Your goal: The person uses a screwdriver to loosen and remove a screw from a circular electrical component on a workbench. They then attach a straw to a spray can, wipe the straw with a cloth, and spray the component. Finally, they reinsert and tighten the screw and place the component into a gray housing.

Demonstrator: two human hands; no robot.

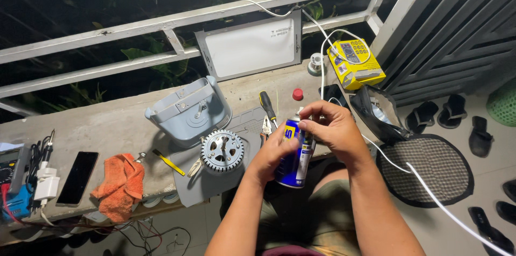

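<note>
A blue and yellow spray can (294, 162) is upright in front of me, above my lap. My left hand (274, 151) wraps around the can's body. My right hand (330, 127) pinches at the can's top, near the nozzle. The can's red cap (298, 94) lies on the concrete ledge (107, 121) behind my hands. A round metal fan motor (222, 151) sits on a grey plastic panel (204, 186) just left of the can. A grey plastic housing (189, 109) stands behind the motor.
A screwdriver (267, 106) and pliers (266, 127) lie by the motor. An orange rag (121, 186), a black phone (78, 177), a charger (45, 186) and a multimeter (11, 170) are at the left. A yellow box (355, 65), a black pouch (379, 113), a white cable (430, 186) and sandals (446, 111) are at the right.
</note>
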